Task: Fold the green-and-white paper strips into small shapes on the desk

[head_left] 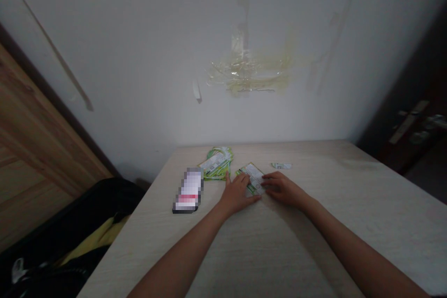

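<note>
A small green and white printed packet [255, 178] lies on the table between my two hands, its text side up. My left hand [236, 194] rests over its left edge with fingers spread and the thumb stretched along the near edge. From the other side, my right hand [285, 190] touches the right edge with outstretched fingertips. Larger green and white wrappers [217, 164] lie overlapped to the left, beyond my left hand. A narrow torn strip [281, 165] of similar printing sits past my right hand.
On the left of the pale wooden table [223, 251] lies a phone [189, 190], its screen blurred out. Behind stands a white wall [157, 56] with peeling tape [244, 72]. Dark bags [104, 205] are beside the left edge; a dark door [419, 116] is at right.
</note>
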A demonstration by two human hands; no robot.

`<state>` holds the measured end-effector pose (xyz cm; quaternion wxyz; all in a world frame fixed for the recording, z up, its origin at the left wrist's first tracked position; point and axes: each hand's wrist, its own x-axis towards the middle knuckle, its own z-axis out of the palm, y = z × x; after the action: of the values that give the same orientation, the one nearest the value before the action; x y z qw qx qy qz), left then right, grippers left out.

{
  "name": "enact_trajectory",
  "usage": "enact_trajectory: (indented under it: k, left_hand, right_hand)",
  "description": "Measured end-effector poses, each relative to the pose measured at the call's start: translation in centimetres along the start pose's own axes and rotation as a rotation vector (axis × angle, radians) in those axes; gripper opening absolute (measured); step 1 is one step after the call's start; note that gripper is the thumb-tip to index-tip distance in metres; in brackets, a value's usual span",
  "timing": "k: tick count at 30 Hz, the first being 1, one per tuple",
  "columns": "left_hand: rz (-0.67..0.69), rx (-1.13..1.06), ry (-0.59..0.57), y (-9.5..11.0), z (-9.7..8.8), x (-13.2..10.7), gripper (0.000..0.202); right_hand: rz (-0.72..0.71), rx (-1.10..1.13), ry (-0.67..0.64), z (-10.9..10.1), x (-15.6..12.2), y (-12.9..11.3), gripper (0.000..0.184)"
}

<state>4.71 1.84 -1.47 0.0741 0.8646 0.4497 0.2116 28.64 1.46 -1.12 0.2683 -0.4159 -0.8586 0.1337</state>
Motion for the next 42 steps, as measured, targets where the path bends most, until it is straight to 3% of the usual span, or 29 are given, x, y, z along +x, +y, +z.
enact_trajectory:
  k: [12,19,35,42]
  left_hand:
    - [0.047,-0.063,-0.115,-0.4,-0.9,0.0,0.053]
    - [0.094,-0.090,-0.138,-0.4,-1.5,0.0,0.049]
    - [0.095,-0.157,-0.191,-0.6,-1.7,0.2,0.040]
    - [0.092,-0.150,-0.174,-0.8,-1.5,0.5,0.030]
  right_hand:
    - [-0.083,0.013,-0.014,-0.3,0.2,-0.9,0.025]
    - [-0.048,0.027,-0.049,-0.4,0.1,-1.3,0.038]
    - [-0.042,0.041,-0.088,-0.6,0.0,-0.9,0.037]
    - [-0.027,0.058,-0.042,-0.4,0.2,-1.2,0.022]
